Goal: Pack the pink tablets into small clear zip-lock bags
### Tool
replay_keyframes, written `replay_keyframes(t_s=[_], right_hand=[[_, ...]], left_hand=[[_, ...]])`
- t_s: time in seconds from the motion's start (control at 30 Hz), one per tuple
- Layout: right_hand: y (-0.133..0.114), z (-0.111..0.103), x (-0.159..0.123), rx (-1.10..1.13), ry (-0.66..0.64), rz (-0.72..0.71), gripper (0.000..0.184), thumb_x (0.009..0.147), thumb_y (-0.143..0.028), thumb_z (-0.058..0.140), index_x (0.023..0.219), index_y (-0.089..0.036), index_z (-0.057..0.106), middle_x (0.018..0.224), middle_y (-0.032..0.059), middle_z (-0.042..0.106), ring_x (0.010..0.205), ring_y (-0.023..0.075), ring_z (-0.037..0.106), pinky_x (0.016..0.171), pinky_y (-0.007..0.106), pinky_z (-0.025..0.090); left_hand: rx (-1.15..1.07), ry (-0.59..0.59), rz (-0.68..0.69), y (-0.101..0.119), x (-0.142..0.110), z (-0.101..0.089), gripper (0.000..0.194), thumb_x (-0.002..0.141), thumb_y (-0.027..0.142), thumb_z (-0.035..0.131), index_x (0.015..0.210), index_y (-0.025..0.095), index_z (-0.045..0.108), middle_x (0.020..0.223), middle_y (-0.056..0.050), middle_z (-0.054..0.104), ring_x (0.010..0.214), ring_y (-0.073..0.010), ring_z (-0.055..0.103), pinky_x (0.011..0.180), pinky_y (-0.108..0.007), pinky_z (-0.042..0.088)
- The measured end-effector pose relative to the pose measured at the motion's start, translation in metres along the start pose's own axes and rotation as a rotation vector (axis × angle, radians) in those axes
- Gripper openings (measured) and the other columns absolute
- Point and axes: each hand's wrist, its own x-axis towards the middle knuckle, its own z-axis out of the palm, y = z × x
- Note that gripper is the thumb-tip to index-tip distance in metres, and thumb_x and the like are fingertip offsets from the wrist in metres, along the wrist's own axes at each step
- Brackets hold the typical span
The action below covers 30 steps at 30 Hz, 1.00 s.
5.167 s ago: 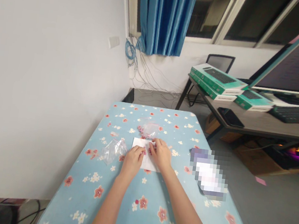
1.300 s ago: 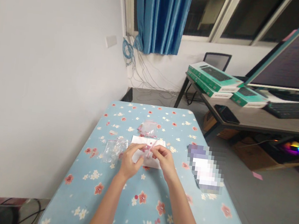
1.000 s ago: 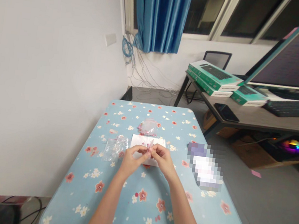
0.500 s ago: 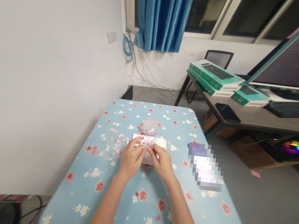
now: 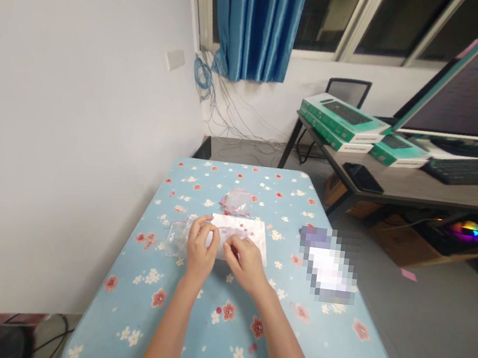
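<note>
A white rectangular sheet or flat pad lies on the flowered table, with small reddish spots or bits across its upper part. Over its left edge is my left hand, thumb and index finger pinched together. My right hand is curled closed above the middle of the white piece; whatever either pinch holds is too small to make out. Beside my left hand, partly covered by it, rests a crumpled clear plastic bag. Just beyond the white piece sits another clear bag with reddish contents.
The table has a blue flowered cover. A blurred-out, phone-like object lies on its right side. A wall borders the left. The desk at right carries green keyboard boxes, a dark phone and a monitor.
My hands, close together before, have moved apart. The left went left and the right slightly down and left, uncovering more of the white piece and its reddish spots.
</note>
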Motion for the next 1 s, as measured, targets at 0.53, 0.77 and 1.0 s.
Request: replay_keyframes(t_s=[0.53,0.77,1.0], right_hand=[[0.019,-0.018,0.003,0.334,0.318,0.066,0.017,0.081,-0.022,0.053,0.063,-0.022,0.054,0.078,0.0053,0.065,0.083,0.0221,0.058,0.079,0.037,0.041],[0.025,-0.023,0.002,0.671,0.240,0.130,0.019,0.076,-0.028,0.059,0.059,-0.021,0.057,0.067,0.0025,0.059,0.073,0.0197,0.056,0.074,0.034,0.043],[0.027,-0.018,0.003,0.570,0.274,0.206,0.005,0.076,-0.026,0.063,0.078,-0.021,0.061,0.088,0.0056,0.064,0.087,0.0206,0.058,0.076,0.033,0.045]], left_hand=[[-0.394,-0.136,-0.181,0.010,-0.006,0.008,0.033,0.083,0.035,0.056,0.113,0.022,0.055,0.121,-0.009,0.056,0.109,-0.0208,0.054,0.089,-0.035,0.045],[-0.962,-0.320,-0.874,0.000,-0.003,0.016,0.045,0.074,0.052,0.063,0.106,0.019,0.064,0.100,-0.007,0.068,0.078,-0.0140,0.064,0.065,-0.023,0.048],[-1.073,-0.174,-0.931,-0.001,0.003,0.011,0.039,0.062,0.041,0.077,0.088,0.016,0.061,0.079,-0.002,0.068,0.061,-0.0091,0.062,0.056,-0.019,0.045]])
